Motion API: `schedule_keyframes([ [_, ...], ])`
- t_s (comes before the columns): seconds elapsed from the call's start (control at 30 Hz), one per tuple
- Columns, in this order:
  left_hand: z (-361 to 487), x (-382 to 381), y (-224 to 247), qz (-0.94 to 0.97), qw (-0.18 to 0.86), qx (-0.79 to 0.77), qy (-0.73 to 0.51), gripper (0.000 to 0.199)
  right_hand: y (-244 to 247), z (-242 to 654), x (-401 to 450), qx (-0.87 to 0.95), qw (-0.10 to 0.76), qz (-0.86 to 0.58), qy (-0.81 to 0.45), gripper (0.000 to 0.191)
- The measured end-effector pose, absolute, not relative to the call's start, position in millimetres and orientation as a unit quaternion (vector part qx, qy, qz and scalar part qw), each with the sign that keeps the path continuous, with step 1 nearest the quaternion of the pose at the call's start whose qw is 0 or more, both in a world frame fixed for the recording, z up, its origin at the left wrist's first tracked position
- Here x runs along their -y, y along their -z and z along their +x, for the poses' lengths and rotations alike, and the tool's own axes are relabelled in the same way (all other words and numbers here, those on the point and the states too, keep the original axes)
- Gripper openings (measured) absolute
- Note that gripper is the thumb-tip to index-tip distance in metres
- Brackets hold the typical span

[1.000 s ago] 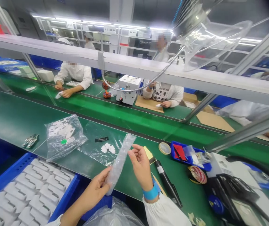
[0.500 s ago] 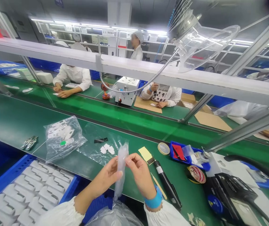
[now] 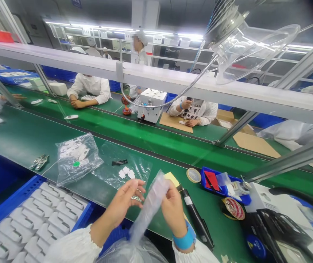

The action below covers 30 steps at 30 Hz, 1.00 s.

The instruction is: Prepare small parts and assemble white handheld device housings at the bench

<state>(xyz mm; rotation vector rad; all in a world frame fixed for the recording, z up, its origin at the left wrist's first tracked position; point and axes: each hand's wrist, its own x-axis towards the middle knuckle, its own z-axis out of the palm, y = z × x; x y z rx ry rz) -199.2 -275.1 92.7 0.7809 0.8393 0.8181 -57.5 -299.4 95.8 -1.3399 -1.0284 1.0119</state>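
Pinching with the right hand (image 3: 173, 208) near the upper end of a crumpled clear plastic sleeve (image 3: 149, 204), held slanting over the near edge of the counter (image 3: 22, 135). Across from it, fingers parted and gripping nothing, the left hand (image 3: 125, 199); impossible to tell contact with the sleeve from a narrow gap. Best, probably, to steady the loose lower end with this free hand, pinch lightly and pull straight, so as not to crease thin film. Worth watching for snags low down, over the larger plastic bag (image 3: 129, 254). Wise also to avoid brushing the small white pieces (image 3: 126, 172) on the flat clear sheet (image 3: 104, 171) just beyond. Farther left, a bag of white parts (image 3: 76, 148); nearer, a blue crate (image 3: 10, 203). To the right, a black cylindrical tool (image 3: 196, 215) and a tape roll (image 3: 193, 175).
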Motion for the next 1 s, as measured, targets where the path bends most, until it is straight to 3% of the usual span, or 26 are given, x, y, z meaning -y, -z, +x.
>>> schedule_keyframes([
  [0.13, -183.9, 307.6, -71.2, 0.311, 0.818, -0.337, -0.346, 0.064, -79.9, -73.8, 312.9, 0.428, 0.536, -0.593, -0.422, 0.020],
  [0.27, -183.8, 314.2, -61.6, 0.371, 0.800, -0.297, -0.365, 0.070, -70.1, -68.8, 313.5, 0.426, 0.536, -0.620, -0.384, 0.018],
  [0.33, -183.6, 307.8, -63.2, 0.392, 0.773, -0.337, -0.367, 0.064, -71.0, -62.1, 309.0, 0.434, 0.536, -0.616, -0.380, 0.018],
  [0.47, -182.6, 290.6, -68.1, 0.346, 0.768, -0.403, -0.359, 0.032, -76.6, -44.0, 298.1, 0.435, 0.541, -0.605, -0.390, 0.019],
  [0.77, -183.2, 271.0, -68.8, 0.281, 0.767, -0.406, -0.410, 0.026, -62.3, -50.8, 306.8, 0.381, 0.529, -0.593, -0.473, 0.043],
  [0.87, -183.1, 267.4, -60.6, 0.259, 0.757, -0.408, -0.440, 0.022, -55.4, -60.9, 315.0, 0.379, 0.501, -0.574, -0.525, 0.031],
  [1.0, -179.8, 263.7, -47.7, 0.214, 0.777, -0.401, -0.436, 0.025, -54.2, -56.7, 318.5, 0.354, 0.484, -0.547, -0.584, 0.034],
])
